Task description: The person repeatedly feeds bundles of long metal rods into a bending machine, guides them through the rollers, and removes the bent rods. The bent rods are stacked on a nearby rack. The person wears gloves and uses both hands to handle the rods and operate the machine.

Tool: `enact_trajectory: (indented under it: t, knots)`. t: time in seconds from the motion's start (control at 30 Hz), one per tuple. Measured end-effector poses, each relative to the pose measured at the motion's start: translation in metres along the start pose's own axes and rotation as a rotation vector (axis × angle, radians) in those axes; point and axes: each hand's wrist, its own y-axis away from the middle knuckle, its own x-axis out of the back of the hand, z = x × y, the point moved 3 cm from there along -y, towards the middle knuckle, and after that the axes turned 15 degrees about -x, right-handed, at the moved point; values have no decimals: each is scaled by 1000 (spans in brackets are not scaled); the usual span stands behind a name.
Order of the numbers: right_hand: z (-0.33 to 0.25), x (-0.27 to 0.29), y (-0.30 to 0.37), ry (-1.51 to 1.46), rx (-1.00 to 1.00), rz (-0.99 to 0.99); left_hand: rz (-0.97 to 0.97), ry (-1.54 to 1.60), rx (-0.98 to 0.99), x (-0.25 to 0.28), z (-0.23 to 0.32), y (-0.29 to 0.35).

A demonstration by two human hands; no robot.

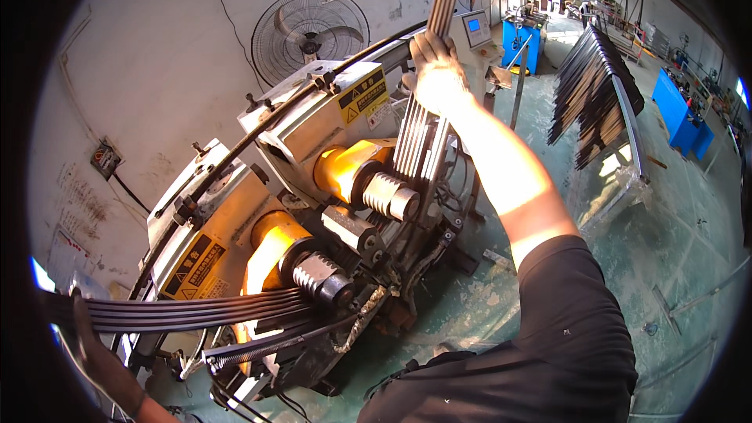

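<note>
Rods (413,143) sit clasped in the right hand (439,72); left hand (100,362) meets bars (196,312), grip unclear: slack support could splay them.

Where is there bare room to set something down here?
The green floor has a mostly bare patch between the machine and the dark sleeve. It is crowded between the two ribbed spindles, where a metal block sits, and at the left hand and right hand, both gripping long strips.
</note>
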Motion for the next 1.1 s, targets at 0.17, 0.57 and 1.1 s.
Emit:
enact_trajectory:
  t: [0.17, 0.57, 1.1]
  knots:
    - [-11, 46, -63, -81, 46, 284, -188, 25, -295, -78, 30, -27]
    - [-105, 191, -99, -130, 107, -193, -359, 485, -162, -238, 115, 7]
    - [-111, 185, -82, -1621, -390, -590, -353, 266, -250, -235, 105, 9]
